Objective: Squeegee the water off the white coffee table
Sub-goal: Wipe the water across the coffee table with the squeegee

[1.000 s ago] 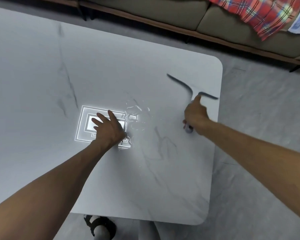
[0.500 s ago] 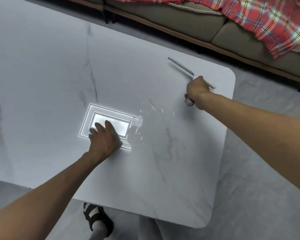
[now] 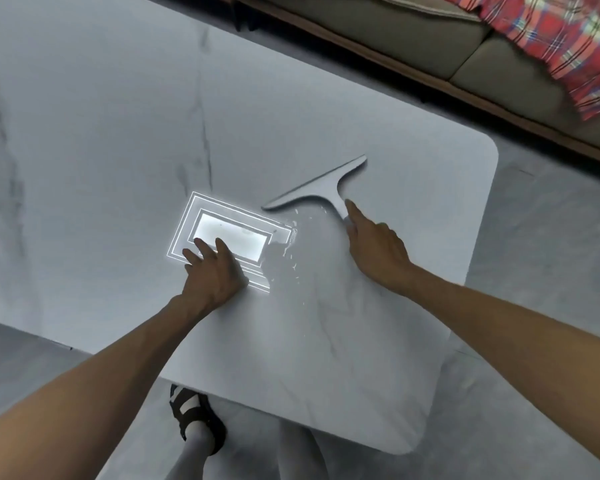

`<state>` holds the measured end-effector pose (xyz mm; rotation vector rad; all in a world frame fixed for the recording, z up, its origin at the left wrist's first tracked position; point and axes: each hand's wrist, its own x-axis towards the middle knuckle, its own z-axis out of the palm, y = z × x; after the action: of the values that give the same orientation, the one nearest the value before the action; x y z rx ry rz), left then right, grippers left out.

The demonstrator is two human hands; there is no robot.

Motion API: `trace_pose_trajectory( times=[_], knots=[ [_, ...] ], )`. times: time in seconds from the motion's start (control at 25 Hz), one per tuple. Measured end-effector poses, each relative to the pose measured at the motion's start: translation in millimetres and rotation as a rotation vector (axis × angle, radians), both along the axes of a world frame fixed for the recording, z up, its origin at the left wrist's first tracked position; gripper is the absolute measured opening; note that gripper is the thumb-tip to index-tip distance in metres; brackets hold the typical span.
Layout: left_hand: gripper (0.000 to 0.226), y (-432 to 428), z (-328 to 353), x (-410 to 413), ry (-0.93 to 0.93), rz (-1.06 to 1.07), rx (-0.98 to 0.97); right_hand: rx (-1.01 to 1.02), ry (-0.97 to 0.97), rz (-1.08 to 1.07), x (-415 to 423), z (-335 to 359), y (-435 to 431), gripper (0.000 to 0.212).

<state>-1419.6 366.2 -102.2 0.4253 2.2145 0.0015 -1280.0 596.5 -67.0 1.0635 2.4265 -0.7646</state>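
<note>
Squeegee [image 3: 321, 188]: grey and T-shaped. Its handle runs into the right grip, and its long blade lies just beyond that grip, slanting from near-left to far-right on the tabletop.
Right hand [image 3: 374, 251]: the grip is closed round the squeegee handle. The index finger lies straight along the handle toward the blade, and the other fingers are curled under.
Water [image 3: 291, 251]: a shallow puddle with scattered beads lies just left of the right grip. It sits between the two grips, on the near side of the blade.
Left hand [image 3: 215, 271]: the grip is wide and holds nothing. The fingers are spread and pressed flat on the tabletop, well to the left of the right grip.
Light reflection [image 3: 229, 233]: a bright rectangle of nested lines in the glossy surface lies under the left fingertips. Its right corner meets the water.
Tabletop [image 3: 326, 358]: white with grey veins. Its rounded corner lies beyond and to the right of the right grip.
Sofa [image 3: 378, 29]: olive, far beyond both grips, with a plaid blanket [image 3: 568, 39] draped on its right end.
Foot [image 3: 196, 420]: in a black sandal on the grey floor [image 3: 534, 254], nearer than the left grip and past the table's near edge.
</note>
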Motion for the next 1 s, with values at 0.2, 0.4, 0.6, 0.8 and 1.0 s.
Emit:
trace_pose_trajectory(
  times=[0.2, 0.4, 0.6, 0.8, 1.0],
  knots=[
    [0.071, 0.7, 16.1, 2.7, 0.026, -0.11, -0.027, 0.041, -0.146, 0.226, 86.8, 29.0, 13.3, 0.048],
    [0.081, -10.9, 29.8, 0.7, 0.055, -0.104, 0.057, 0.02, -0.179, 0.188, 69.1, 67.5, 38.4, 0.047],
    [0.063, -54.7, 8.9, 4.8, 0.168, -0.031, -0.077, -0.146, 0.022, -0.393, -53.7, 51.0, 62.4, 0.025],
    [0.075, -87.2, -15.0, 1.2, 0.105, -0.072, -0.102, -0.214, 0.058, -0.529, -129.3, 9.3, 12.7, 0.051],
    [0.078, -94.6, -20.1, -3.0, 0.054, -0.028, -0.04, -0.071, 0.04, 0.05, -92.9, -6.4, -85.9, 0.052]
  ],
)
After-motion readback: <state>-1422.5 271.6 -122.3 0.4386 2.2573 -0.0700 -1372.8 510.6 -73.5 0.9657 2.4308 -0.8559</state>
